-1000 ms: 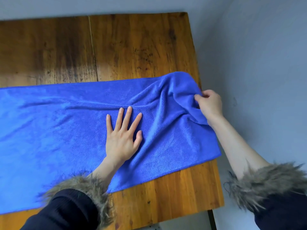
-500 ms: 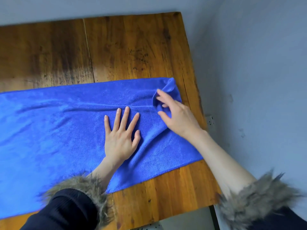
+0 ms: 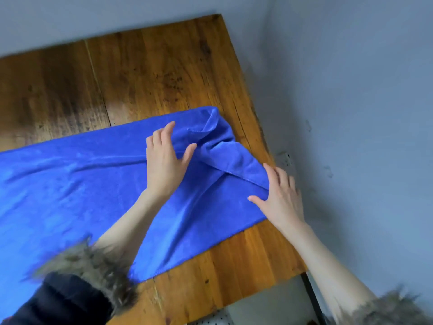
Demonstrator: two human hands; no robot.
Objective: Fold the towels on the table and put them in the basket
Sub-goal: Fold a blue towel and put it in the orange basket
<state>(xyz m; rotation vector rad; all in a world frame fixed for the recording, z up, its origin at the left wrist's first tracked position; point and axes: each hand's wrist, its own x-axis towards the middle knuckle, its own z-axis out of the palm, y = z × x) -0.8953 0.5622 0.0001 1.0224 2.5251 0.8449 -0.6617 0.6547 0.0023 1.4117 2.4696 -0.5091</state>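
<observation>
Head view | towel [image 3: 77, 184] spread on worktop [image 3: 164, 73], right end rumpled and turned back | left hand [image 3: 165, 158] rests on the cloth mid-towel, fingers loosely spread, likely to pin it | right hand [image 3: 280, 195] lies at the turned-back hem, fingers straight, likely smoothing it | basket unseen | fold not yet made

Dark sleeves [image 3: 63, 301] – shaggy brown-grey fur cuffs [image 3: 93, 263] – forearms bare

I'm seeing a worn wooden worktop [image 3: 152, 73] in a corner, grey-blue walls [image 3: 351, 90], wall socket [image 3: 286, 158] right.
</observation>
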